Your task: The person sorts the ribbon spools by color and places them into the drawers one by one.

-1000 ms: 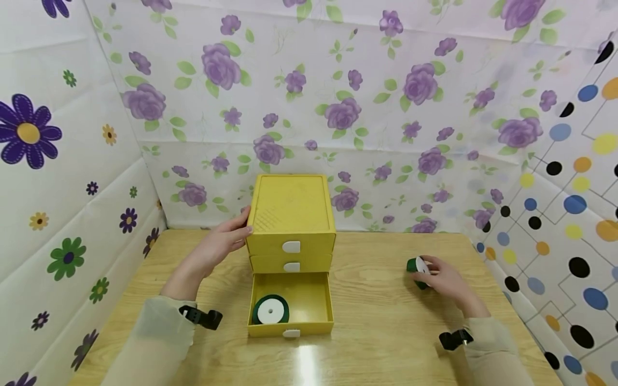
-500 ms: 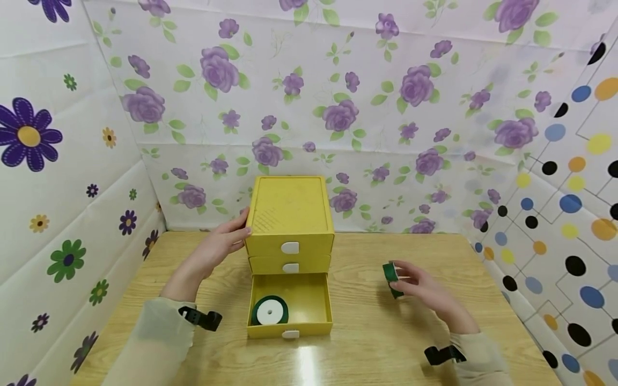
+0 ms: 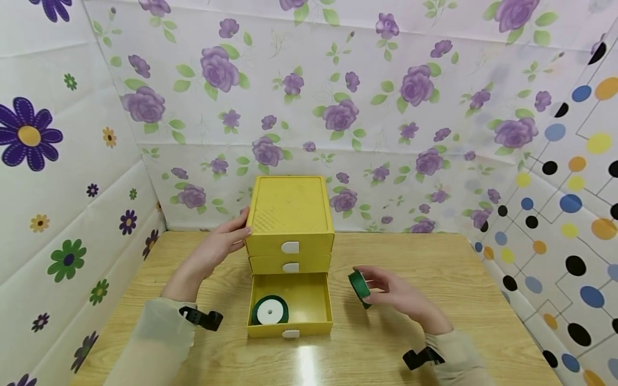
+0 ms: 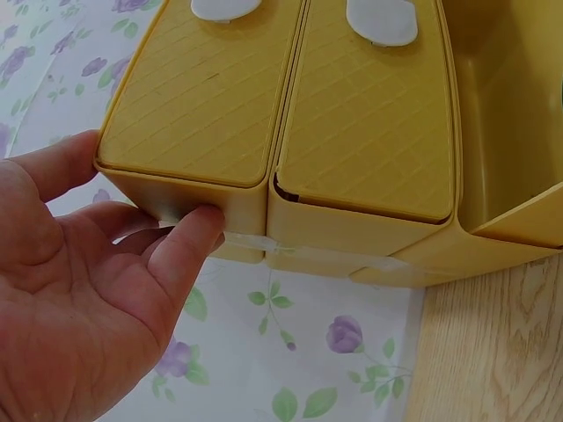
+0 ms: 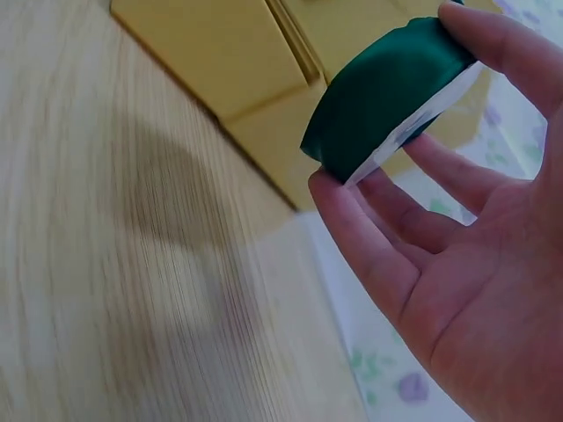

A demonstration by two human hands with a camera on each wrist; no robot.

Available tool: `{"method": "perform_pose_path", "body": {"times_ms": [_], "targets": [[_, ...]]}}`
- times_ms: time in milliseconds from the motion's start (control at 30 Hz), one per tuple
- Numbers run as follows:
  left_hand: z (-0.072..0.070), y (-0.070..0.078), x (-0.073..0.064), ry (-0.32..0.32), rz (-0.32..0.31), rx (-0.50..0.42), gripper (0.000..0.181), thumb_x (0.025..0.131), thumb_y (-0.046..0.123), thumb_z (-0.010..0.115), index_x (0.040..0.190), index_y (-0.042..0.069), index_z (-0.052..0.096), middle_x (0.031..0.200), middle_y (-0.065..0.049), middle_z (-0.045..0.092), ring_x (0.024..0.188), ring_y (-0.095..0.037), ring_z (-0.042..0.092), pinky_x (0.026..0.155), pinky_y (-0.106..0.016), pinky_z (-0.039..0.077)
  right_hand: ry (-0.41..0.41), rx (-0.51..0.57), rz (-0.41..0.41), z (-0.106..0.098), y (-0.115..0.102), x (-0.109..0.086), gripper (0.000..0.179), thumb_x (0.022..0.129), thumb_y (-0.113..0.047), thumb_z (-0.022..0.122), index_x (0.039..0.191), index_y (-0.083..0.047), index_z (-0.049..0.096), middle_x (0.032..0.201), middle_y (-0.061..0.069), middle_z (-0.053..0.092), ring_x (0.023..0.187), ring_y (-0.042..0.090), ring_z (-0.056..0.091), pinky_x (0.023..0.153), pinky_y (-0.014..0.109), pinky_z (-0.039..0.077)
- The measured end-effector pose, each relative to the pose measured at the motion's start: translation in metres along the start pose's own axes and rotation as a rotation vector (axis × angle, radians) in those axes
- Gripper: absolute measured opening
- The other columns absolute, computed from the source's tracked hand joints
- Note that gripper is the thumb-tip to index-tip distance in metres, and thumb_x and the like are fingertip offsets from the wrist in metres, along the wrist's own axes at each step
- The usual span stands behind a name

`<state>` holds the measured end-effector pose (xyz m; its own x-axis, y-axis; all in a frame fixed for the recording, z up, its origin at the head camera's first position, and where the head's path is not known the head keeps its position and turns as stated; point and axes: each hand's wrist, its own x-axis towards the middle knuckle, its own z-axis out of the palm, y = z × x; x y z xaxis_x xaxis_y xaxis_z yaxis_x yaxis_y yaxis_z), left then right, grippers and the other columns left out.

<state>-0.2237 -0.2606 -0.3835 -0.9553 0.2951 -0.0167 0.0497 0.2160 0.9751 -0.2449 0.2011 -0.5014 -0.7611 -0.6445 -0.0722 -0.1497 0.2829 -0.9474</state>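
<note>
A yellow drawer box (image 3: 292,206) stands toward the back of the table, its bottom drawer (image 3: 314,329) pulled out. My left hand (image 3: 212,254) rests against the box's left side near the top; in the left wrist view, the fingertips touch the yellow side wall (image 4: 185,198). Between thumb and fingertips, my right hand (image 3: 393,294) holds a roll of green ribbon (image 3: 359,288) on edge, just right of the open drawer. The right wrist view shows the roll's green satin face and its white side. Another green ribbon roll (image 3: 270,311) lies flat in the drawer's left part.
The two upper drawers with white tabs (image 3: 291,247) are closed. Wooden tabletop (image 3: 410,246) extends around the box. Flower-patterned sheets (image 3: 299,107) hang behind and at the left, and a dotted sheet (image 3: 569,257) hangs at the right.
My right hand has carried the green ribbon roll leftward from the right part of the table to beside the open drawer. The left hand stays on the box.
</note>
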Motion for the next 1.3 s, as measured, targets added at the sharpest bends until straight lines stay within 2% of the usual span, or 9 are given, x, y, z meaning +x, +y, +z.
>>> {"method": "perform_pose_path", "body": {"times_ms": [233,400,600,900,1033,1300], "targets": [[0.0,-0.001,0.0,0.006,0.004,0.003,0.073,0.116,0.027,0.048,0.172,0.009,0.005,0.179,-0.012,-0.005,0.164,-0.034,0.002,0.127,-0.062,0.019,-0.097,0.074,-0.058,0.027,-0.017,0.016,0.072,0.101,-0.017,0.075,0.165,-0.019,0.043,0.159,0.011,0.05,0.142,0.036,0.051,0.105,0.038,0.055],[0.0,-0.002,0.001,0.009,0.006,0.004,0.073,0.116,0.027,0.049,0.172,0.009,0.006,0.179,-0.013,-0.004,0.164,-0.034,0.003,0.127,-0.062,0.02,-0.156,0.142,-0.12,0.046,-0.033,0.03,0.073,0.1,-0.012,0.075,0.164,-0.011,0.043,0.158,0.016,0.05,0.138,0.034,0.053,0.103,0.038,0.057],[0.0,-0.002,0.001,0.004,0.004,0.002,0.073,0.116,0.027,0.048,0.172,0.009,0.005,0.179,-0.012,-0.006,0.164,-0.034,0.001,0.127,-0.062,0.019,-0.198,0.184,-0.179,0.059,-0.039,0.041,0.073,0.097,-0.007,0.074,0.163,-0.003,0.042,0.156,0.019,0.049,0.135,0.031,0.055,0.102,0.037,0.058],[-0.001,-0.002,0.0,-0.002,0.002,0.003,0.073,0.117,0.028,0.047,0.172,0.009,0.005,0.179,-0.012,-0.007,0.164,-0.033,0.0,0.128,-0.061,0.018,-0.2,0.19,-0.208,0.066,-0.044,0.044,0.072,0.097,-0.006,0.074,0.162,-0.001,0.043,0.154,0.022,0.051,0.133,0.033,0.057,0.1,0.037,0.059],[-0.002,0.001,0.001,-0.021,0.005,0.031,0.072,0.117,0.027,0.046,0.171,0.006,0.004,0.178,-0.014,-0.006,0.164,-0.033,-0.001,0.128,-0.06,0.018,-0.196,0.168,-0.197,0.068,-0.047,0.046,0.073,0.097,-0.007,0.076,0.162,0.0,0.043,0.153,0.02,0.053,0.134,0.036,0.056,0.101,0.038,0.059],[-0.004,0.004,0.002,-0.042,0.018,0.076,0.071,0.117,0.023,0.045,0.17,0.001,0.002,0.178,-0.016,-0.006,0.163,-0.034,-0.005,0.13,-0.058,0.013,-0.083,-0.019,-0.118,0.075,-0.055,0.059,0.075,0.09,-0.012,0.085,0.158,-0.01,0.052,0.14,0.009,0.061,0.127,0.028,0.06,0.102,0.037,0.058]]}}
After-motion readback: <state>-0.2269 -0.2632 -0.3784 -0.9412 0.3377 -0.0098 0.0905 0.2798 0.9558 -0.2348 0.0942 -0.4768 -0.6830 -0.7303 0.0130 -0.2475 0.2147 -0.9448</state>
